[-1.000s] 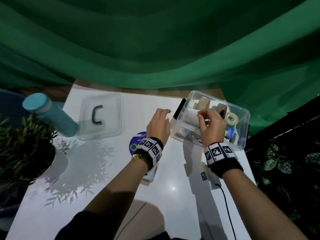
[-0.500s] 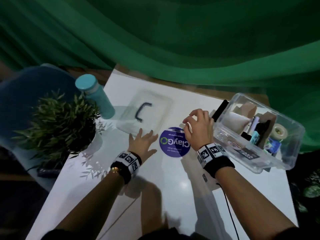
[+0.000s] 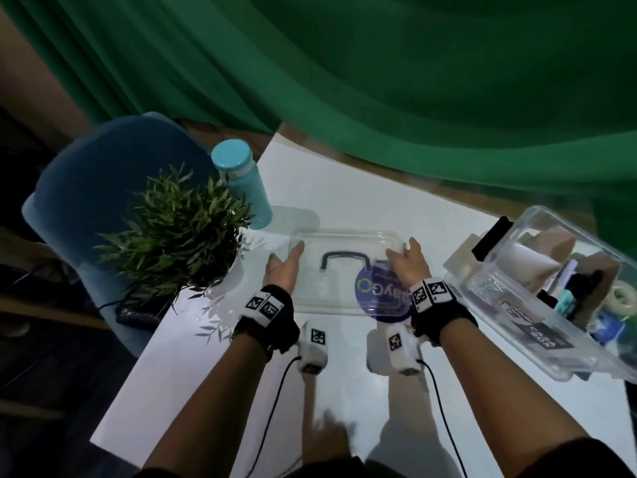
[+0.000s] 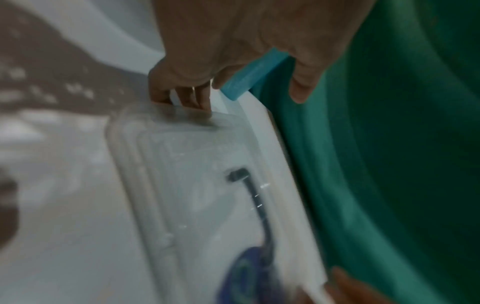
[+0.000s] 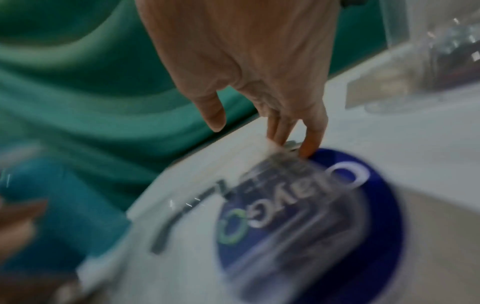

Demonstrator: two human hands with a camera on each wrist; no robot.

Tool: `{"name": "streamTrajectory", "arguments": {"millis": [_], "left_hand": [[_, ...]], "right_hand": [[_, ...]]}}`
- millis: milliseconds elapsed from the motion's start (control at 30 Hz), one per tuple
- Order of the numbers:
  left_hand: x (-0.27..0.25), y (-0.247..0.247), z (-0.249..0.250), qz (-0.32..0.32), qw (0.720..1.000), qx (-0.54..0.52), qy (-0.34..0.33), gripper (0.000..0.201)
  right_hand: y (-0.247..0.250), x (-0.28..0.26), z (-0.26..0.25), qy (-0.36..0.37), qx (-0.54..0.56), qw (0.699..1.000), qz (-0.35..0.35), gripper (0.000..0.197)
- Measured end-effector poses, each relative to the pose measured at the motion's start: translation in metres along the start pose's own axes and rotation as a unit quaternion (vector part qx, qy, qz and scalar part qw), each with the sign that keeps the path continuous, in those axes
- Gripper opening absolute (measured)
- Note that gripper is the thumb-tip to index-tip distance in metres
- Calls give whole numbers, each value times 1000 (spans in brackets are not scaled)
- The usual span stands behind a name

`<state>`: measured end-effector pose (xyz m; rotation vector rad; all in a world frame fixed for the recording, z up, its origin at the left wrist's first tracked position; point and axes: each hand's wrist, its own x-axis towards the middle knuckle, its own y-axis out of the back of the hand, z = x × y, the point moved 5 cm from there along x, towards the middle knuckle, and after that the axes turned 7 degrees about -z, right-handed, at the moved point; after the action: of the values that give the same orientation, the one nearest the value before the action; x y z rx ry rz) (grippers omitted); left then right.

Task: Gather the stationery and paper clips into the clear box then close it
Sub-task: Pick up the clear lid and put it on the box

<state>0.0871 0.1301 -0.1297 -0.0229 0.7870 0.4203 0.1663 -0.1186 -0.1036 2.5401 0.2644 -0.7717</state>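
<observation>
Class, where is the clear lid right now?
In the head view, the lid is mid-table between both hands, left of the box, partly covering a blue sticker.

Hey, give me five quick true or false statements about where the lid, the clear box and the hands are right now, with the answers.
1. The clear lid is already on the clear box. False: it is between the two hands, left of the open box.
2. Both hands are at the lid, the left hand at its left end and the right hand at its right end. True.
3. The lid partly covers a round blue sticker. True.
4. The box is empty. False: a tape roll and other items are inside.
5. The teal bottle is lying on its side. False: it stands upright beside the potted plant.
</observation>
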Motion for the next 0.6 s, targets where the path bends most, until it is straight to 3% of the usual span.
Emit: {"name": "streamTrajectory", "arguments": {"millis": [33,67,133,200,267,367,400,467,533,600], "left_hand": [[4,-1,1,-5,999,-44,13,122],[-2,-4,7,-13,997,-79,8,117],[-11,-10,19,-22,989,-147,-13,84],[-14,-17,26,-40,974,-220,-16,69],[-26,-20,44,-74,958,-276,-19,57],[-59,-37,94,-198,908,-366,-55,23],[-73,-46,111,-248,887,-383,-79,25],[-102,-71,138,-316,867,-371,-104,49],[-119,-106,152,-364,875,-297,-114,54],[-136,-150,159,-412,885,-154,-152,53]], "right_hand": [[2,-2,-3,-15,46,999,16,68],[5,-5,-6,-16,93,995,33,66],[11,-18,-16,13,211,976,49,53],[21,-44,-35,62,323,942,67,31],[36,-72,-58,141,348,920,117,23],[75,-118,-80,265,321,885,209,30],[91,-133,-78,292,303,876,235,39],[124,-156,-57,290,250,885,264,52],[158,-168,-21,243,256,909,224,57],[187,-181,13,201,243,934,166,56]]}}
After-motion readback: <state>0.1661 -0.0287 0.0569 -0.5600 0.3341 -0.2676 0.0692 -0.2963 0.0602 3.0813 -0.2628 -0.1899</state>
